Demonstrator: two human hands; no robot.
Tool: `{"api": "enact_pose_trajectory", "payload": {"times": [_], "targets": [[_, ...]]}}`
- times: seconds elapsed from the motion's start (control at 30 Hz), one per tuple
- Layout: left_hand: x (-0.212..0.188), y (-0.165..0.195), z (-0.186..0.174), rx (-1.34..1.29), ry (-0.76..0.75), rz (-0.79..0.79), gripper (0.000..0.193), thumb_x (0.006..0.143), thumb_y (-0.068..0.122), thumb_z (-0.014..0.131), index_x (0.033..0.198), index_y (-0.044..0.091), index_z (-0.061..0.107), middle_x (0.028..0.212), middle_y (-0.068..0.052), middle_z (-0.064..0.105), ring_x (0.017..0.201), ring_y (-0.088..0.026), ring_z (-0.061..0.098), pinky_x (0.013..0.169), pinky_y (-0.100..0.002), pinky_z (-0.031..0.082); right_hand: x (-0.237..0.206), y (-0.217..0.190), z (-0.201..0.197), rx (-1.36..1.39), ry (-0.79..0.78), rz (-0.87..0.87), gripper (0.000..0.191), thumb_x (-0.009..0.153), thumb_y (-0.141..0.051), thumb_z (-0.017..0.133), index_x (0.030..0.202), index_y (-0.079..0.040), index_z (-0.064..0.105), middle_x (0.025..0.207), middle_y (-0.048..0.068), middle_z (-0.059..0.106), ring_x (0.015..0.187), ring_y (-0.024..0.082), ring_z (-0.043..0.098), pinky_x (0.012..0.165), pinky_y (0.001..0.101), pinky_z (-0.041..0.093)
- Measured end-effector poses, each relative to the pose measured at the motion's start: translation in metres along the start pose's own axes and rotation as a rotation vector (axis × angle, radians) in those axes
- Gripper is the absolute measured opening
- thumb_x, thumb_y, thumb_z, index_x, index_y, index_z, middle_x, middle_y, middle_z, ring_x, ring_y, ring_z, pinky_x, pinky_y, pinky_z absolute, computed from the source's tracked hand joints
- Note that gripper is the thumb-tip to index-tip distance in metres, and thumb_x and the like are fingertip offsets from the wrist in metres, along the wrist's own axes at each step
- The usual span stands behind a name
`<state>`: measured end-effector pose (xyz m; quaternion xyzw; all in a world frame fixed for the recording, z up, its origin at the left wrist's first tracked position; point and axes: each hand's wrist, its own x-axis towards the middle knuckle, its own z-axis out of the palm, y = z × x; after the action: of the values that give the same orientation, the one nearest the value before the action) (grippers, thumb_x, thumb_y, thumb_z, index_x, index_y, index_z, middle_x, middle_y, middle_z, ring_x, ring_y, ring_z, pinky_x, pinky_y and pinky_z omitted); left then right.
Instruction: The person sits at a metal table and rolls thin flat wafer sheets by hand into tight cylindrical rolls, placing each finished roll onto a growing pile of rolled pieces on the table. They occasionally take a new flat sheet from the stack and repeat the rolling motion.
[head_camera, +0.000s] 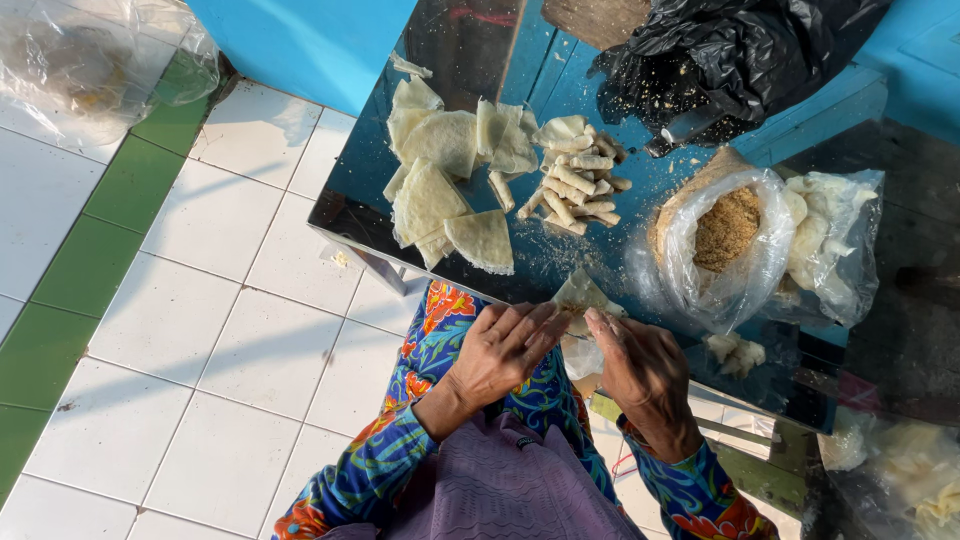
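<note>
Purple cloth (500, 490) covers the lap nearest the lens. Just beyond, the left hand (500, 350) and right hand (640, 365) meet fingertip to fingertip, fingers loosely curled, pinching a thin pale wrapper (580, 295) at the mirrored table (560, 255) edge. From the hands, the wrapper sits at twelve o'clock, rolled pieces (578, 180) farther on, bagged crumbs (725, 228) at two.

Long sleeves in blue with orange-red and green florals; a purple textured cloth at the chest.
</note>
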<state>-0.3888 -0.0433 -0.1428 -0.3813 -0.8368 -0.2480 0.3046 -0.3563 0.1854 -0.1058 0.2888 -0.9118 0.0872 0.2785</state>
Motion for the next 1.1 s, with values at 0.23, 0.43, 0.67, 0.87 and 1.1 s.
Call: {"api": "enact_pose_trajectory", "payload": {"times": [0.23, 0.43, 0.67, 0.87, 1.1], "targets": [[0.002, 0.003, 0.004, -0.127, -0.058, -0.016, 0.055, 0.088, 0.011, 0.067, 0.141, -0.002, 0.055, 0.137, -0.011, 0.064, 0.126, -0.025, 0.062, 0.104, -0.039, 0.049, -0.005, 0.002, 0.011, 0.266, -0.025, 0.151, 0.051, 0.09, 0.011, 0.067, 0.137, -0.003, 0.052, 0.122, 0.016, 0.064, 0.111, 0.028, 0.068, 0.094, 0.0413, 0.058], [0.001, 0.002, 0.006, -0.101, -0.07, -0.009, 0.059, 0.083, 0.012, 0.066, 0.141, 0.001, 0.057, 0.138, -0.009, 0.064, 0.121, -0.024, 0.061, 0.104, -0.04, 0.049, -0.014, 0.007, 0.024, 0.709, 0.044, 0.398, 0.074, 0.095, 0.013, 0.056, 0.156, 0.002, 0.015, 0.144, 0.027, 0.053, 0.107, 0.021, 0.067, 0.085, 0.0287, 0.059], [0.001, 0.001, 0.008, -0.096, -0.086, -0.007, 0.056, 0.085, 0.014, 0.066, 0.139, 0.003, 0.059, 0.136, -0.008, 0.064, 0.122, -0.024, 0.061, 0.105, -0.041, 0.048, 0.002, 0.01, 0.013, 0.48, -0.019, 0.296, 0.067, 0.096, 0.013, 0.056, 0.153, 0.004, 0.021, 0.133, 0.026, 0.062, 0.116, 0.029, 0.067, 0.092, 0.0354, 0.059], [0.001, 0.001, 0.01, -0.086, -0.066, 0.0, 0.054, 0.088, 0.013, 0.068, 0.141, 0.003, 0.06, 0.136, -0.008, 0.064, 0.123, -0.023, 0.061, 0.105, -0.042, 0.048, 0.019, 0.003, 0.007, 0.393, -0.025, 0.242, 0.063, 0.095, 0.011, 0.061, 0.15, 0.005, 0.032, 0.126, 0.021, 0.067, 0.115, 0.031, 0.068, 0.102, 0.0403, 0.052], [0.001, 0.001, 0.014, -0.058, -0.026, 0.016, 0.045, 0.088, 0.013, 0.07, 0.132, 0.006, 0.064, 0.135, -0.008, 0.065, 0.123, -0.023, 0.063, 0.104, -0.043, 0.048, 0.021, 0.009, 0.011, 0.109, -0.159, 0.088, 0.073, 0.088, 0.01, 0.07, 0.153, 0.0, 0.038, 0.11, 0.01, 0.073, 0.094, 0.023, 0.068, 0.091, 0.0407, 0.05]]}}
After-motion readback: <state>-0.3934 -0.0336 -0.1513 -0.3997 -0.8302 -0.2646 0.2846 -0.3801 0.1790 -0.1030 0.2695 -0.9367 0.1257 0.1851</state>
